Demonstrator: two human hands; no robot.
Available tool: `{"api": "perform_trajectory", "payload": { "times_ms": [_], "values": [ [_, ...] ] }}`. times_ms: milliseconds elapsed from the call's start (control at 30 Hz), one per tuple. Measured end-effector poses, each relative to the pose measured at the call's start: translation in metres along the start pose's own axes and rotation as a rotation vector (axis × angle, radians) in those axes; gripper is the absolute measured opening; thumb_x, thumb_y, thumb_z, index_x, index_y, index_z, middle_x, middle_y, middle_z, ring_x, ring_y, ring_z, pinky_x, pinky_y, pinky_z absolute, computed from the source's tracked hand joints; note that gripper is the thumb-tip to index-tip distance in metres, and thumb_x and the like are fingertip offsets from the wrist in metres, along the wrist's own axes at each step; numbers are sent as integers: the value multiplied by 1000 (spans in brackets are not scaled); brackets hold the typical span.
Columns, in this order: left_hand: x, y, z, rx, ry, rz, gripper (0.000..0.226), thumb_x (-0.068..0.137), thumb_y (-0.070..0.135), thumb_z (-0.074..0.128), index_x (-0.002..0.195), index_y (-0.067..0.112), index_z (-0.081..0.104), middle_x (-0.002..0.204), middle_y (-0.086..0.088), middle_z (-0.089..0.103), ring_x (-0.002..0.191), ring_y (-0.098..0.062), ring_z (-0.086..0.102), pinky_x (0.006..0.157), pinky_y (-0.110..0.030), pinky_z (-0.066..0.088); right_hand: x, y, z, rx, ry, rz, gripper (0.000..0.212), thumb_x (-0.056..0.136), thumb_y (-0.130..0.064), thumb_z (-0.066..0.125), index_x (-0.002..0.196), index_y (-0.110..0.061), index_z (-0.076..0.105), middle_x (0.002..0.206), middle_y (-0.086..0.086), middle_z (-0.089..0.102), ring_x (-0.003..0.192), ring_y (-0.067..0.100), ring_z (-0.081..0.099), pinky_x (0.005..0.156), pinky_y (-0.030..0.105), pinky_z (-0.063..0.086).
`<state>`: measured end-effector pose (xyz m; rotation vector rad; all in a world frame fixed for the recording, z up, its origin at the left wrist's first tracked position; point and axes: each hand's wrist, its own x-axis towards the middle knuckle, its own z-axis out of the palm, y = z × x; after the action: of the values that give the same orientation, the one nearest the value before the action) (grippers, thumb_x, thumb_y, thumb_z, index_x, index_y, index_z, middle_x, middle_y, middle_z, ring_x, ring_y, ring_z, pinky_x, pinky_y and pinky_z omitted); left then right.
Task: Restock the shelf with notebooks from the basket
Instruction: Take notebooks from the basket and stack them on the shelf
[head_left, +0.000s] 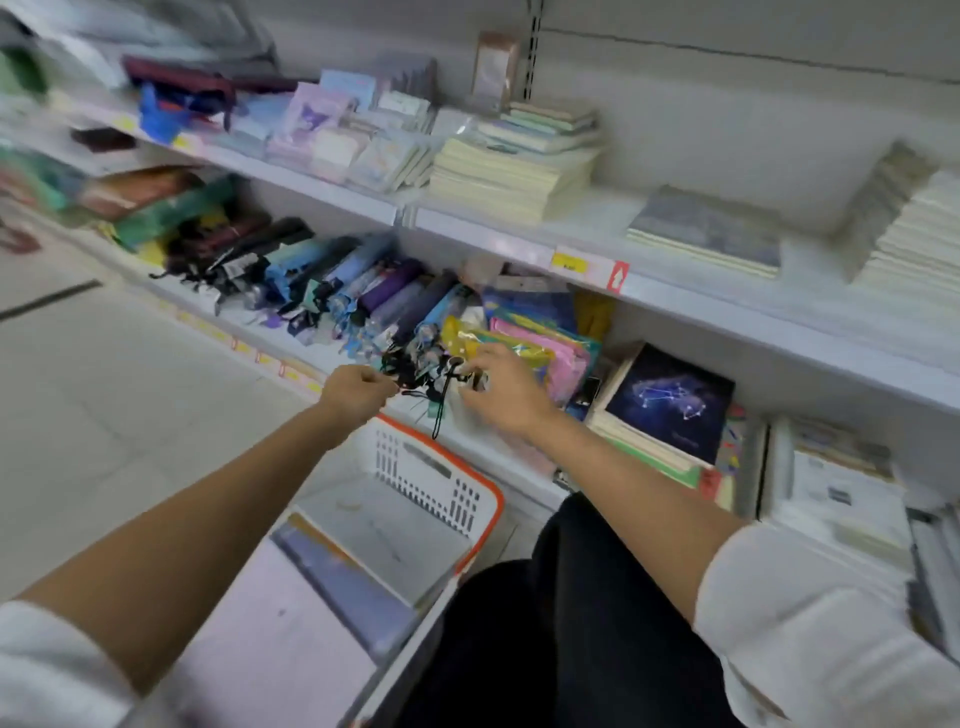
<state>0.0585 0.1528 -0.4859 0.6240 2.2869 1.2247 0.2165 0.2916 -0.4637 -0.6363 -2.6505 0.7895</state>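
Observation:
A white basket with an orange rim (491, 499) stands on the floor below my arms; a lilac notebook (270, 639) and a blue-grey one (337, 582) lie in it. Both hands reach to the front of the lower shelf (519, 462). My left hand (356, 391) is curled, pinching black umbrella straps (415, 387). My right hand (501, 392) pinches at the same bundle of straps and tags, beside yellow and pink packets (535, 358). A dark blue constellation notebook (670, 402) tops a stack on that shelf, right of my right hand.
Folded umbrellas (332, 280) fill the lower shelf to the left. The upper shelf carries cream notebook stacks (511, 176), a grey notebook (706, 231) and white stacks (914, 234). My dark-trousered knee (561, 597) is beside the basket. Pale floor lies at left.

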Motion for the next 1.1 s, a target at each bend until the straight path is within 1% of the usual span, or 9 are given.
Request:
{"api": "perform_trajectory", "payload": {
  "times_ms": [200, 433, 500, 600, 667, 733, 867, 967, 1100],
  "values": [
    [-47, -136, -45, -179, 118, -384, 26, 86, 8, 65, 62, 4, 57, 54, -10, 45, 25, -8, 35, 31, -11, 26, -24, -19, 102, 16, -356, 40, 34, 86, -21, 67, 118, -9, 63, 128, 12, 49, 123, 25, 44, 98, 31, 37],
    [-92, -262, -50, -305, 189, -816, 15, 90, 3, 59, 76, -1, 54, 69, -14, 50, 41, -21, 55, 32, -21, 46, -56, -5, 184, -26, -630, 159, 49, 93, -22, 59, 139, -12, 46, 150, 11, 32, 135, 27, 38, 108, 37, 37],
    [-109, -283, -39, -234, 128, -894, 9, 89, 4, 59, 90, -2, 51, 81, -14, 45, 62, -31, 60, 41, -28, 51, -62, -3, 198, -103, -719, 119, 54, 94, -22, 59, 143, -12, 41, 152, 11, 28, 135, 27, 36, 109, 36, 35],
    [-129, -312, -14, -147, 38, -995, 32, 91, 9, 56, 118, -2, 44, 117, -19, 46, 111, -45, 53, 76, -44, 49, -62, -4, 208, -118, -772, 96, 59, 95, -21, 57, 148, -12, 33, 153, 11, 25, 135, 28, 36, 108, 37, 37],
    [-138, -323, 1, -177, 26, -1040, 41, 91, 8, 52, 129, -5, 41, 129, -25, 47, 117, -44, 51, 89, -49, 46, -59, -4, 210, -101, -773, 105, 65, 95, -21, 54, 152, -15, 23, 154, 13, 25, 135, 30, 37, 107, 40, 38],
    [-141, -331, 13, -236, 88, -1080, 43, 89, 6, 51, 128, -4, 38, 122, -23, 50, 109, -40, 56, 84, -47, 47, -57, -2, 211, -84, -771, 127, 70, 96, -21, 53, 154, -18, 14, 152, 13, 26, 132, 31, 39, 106, 42, 39],
    [-136, -336, 21, -278, 184, -1075, 7, 88, 9, 52, 93, 4, 51, 104, -14, 47, 92, -26, 51, 83, -41, 48, -55, 3, 217, -75, -783, 180, 74, 96, -22, 51, 155, -20, 6, 152, 13, 26, 131, 31, 40, 105, 39, 40],
    [-130, -332, 24, -302, 216, -1075, 26, 89, 13, 53, 113, 3, 54, 94, -11, 49, 80, -26, 50, 78, -38, 47, -53, 5, 225, -96, -791, 181, 77, 97, -23, 51, 154, -21, 0, 151, 15, 26, 128, 33, 43, 101, 43, 43],
    [-126, -322, 26, -343, 234, -1085, 16, 93, 15, 55, 102, 6, 45, 80, -12, 44, 66, -26, 44, 62, -28, 36, -55, 4, 239, -102, -828, 195, 81, 97, -21, 52, 154, -22, -5, 155, 15, 19, 128, 34, 42, 100, 45, 44]
  ]
}}
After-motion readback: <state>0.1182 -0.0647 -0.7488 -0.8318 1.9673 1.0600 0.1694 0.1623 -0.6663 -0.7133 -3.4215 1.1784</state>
